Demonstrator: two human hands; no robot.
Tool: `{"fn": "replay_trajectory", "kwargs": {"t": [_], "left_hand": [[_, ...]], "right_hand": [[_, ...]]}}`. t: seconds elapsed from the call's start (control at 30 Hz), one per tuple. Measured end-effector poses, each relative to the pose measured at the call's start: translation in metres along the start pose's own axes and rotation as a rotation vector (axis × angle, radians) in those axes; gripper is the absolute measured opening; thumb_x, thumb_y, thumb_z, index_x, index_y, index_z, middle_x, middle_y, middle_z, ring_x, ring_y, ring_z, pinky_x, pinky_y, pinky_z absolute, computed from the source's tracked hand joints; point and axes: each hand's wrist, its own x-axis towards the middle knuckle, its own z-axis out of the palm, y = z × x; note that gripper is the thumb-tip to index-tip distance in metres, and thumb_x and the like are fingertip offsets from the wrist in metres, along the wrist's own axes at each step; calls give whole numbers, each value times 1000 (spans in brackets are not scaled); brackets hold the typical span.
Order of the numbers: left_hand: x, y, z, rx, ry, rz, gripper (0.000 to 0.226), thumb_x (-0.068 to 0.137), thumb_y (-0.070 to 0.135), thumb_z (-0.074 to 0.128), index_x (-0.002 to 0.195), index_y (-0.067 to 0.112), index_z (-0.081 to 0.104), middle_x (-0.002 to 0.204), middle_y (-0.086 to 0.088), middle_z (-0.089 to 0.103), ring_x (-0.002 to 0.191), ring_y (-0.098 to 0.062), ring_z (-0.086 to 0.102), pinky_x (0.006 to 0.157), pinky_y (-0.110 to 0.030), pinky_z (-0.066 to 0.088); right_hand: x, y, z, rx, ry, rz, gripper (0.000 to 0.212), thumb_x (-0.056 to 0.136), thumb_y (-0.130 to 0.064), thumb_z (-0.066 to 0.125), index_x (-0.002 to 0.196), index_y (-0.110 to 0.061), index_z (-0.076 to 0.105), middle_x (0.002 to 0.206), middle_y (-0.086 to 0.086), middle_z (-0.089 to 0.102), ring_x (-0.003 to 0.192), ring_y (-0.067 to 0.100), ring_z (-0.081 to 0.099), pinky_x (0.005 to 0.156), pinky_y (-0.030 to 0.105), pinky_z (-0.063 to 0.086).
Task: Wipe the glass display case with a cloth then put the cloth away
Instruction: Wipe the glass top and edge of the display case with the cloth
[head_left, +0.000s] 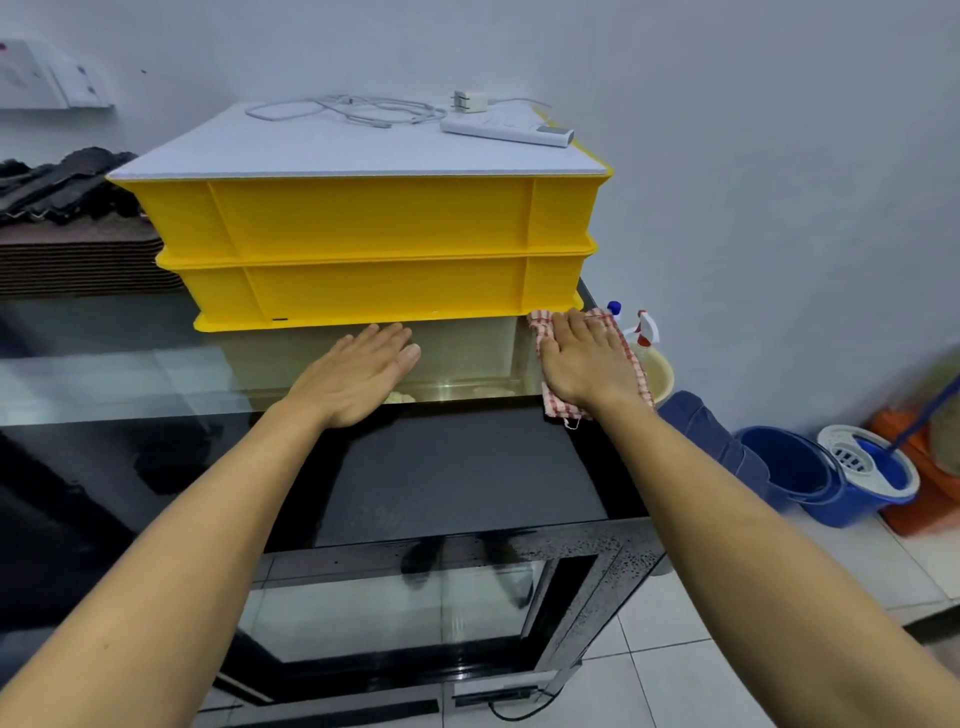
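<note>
The glass display case (457, 467) fills the middle of the view, with a dark glass top and a glass front below. A red-and-white checked cloth (558, 405) lies flat on the top near its right edge. My right hand (587, 364) presses flat on the cloth with straight fingers. My left hand (358, 374) rests flat on the glass top to the left of the cloth, fingers straight, holding nothing.
Two stacked yellow crates (374, 249) stand on the back of the case, topped by a white board with a cable, a charger (470, 101) and a remote (506, 130). Spray bottles (644, 327), a blue mop bucket (852, 473) and an orange container stand at the right. Dark trays (78, 260) lie at the left.
</note>
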Motion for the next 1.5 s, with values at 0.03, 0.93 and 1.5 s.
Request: {"fn": "replay_trajectory", "kwargs": {"t": [0.03,0.93,1.5], "left_hand": [[0,0,0,0,3,1,83,97,75,-4,167,32,5,173,15,-4,159,-6,-7,130,-36,-2],[-7,7,-7,21,-37,1,65,109,57,4,167,27,3,174,11,-5,160,-10,-7,130,-38,-4],[-16,10,1,-14,30,-73,60,111,49,6,168,29,6,174,10,-6,160,-12,-9,130,-37,-2]], "right_hand": [[1,-1,1,0,14,46,65,108,-45,12,168,-20,8,176,6,0,162,25,-1,131,45,-1],[-85,-121,27,-31,-82,-265,63,111,-45,13,168,-18,9,175,5,0,162,23,-4,129,39,-7],[-129,-70,13,-63,-88,-457,59,113,-45,15,168,-25,6,175,-4,-3,161,16,-8,129,35,-10]]}}
